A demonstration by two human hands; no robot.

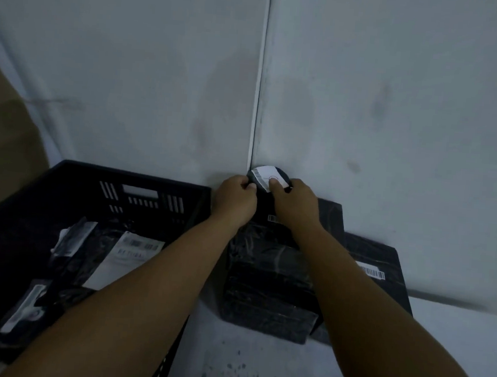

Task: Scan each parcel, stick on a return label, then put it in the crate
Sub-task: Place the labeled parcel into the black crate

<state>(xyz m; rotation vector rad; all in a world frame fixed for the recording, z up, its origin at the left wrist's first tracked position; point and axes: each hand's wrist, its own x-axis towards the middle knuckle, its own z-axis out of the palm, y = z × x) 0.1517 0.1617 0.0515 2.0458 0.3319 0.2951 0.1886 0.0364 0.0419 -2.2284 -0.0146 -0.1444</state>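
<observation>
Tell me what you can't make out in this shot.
- Head view: white label print, too small and blurred.
- Parcels in the crate: partly covered by the left forearm, cut by the frame edge.
- Left hand fingers: curled out of sight.
- Parcel pile: count unclear, dark.

Back: closed off by the wall (pixel 397 96), corner seam running down behind both hands.
Left: blocked by the black crate (pixel 73 174), its near wall standing just beside the left forearm; open top already holding labelled parcels (pixel 129 256).
Centre: filled by the stacked black parcels (pixel 272 279), leaning against the wall.
Right: taken up by another flat parcel (pixel 375 258) lying by the wall.
Front: bare worktop (pixel 242 366) lying open between the forearms.
Far right: pale surface (pixel 453 323) showing free beyond the parcels.
</observation>
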